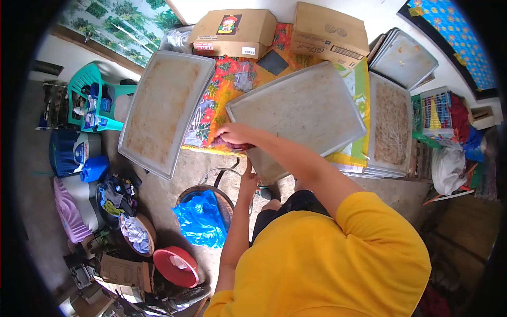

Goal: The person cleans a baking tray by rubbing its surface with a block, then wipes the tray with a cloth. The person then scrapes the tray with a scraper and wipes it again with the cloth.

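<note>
A large grey tray (301, 113), its surface stained, lies at a slant on the table, with its near corner jutting past the front edge. My right hand (232, 134) is closed around a bunched dark red cloth (235, 146) at the tray's left rim. Lower down, my left hand (249, 182) grips the tray's near corner from below, its fingers partly hidden. To the left, a second stained tray (163, 111) rests on the table and overhangs its front edge.
Two cardboard boxes (232, 34) stand at the back of the table with its flowered cloth (227, 71). More trays (391, 119) are stacked at right. A blue plastic bag (200, 219) lies on a round stool below; a red basin (176, 267) sits on the floor.
</note>
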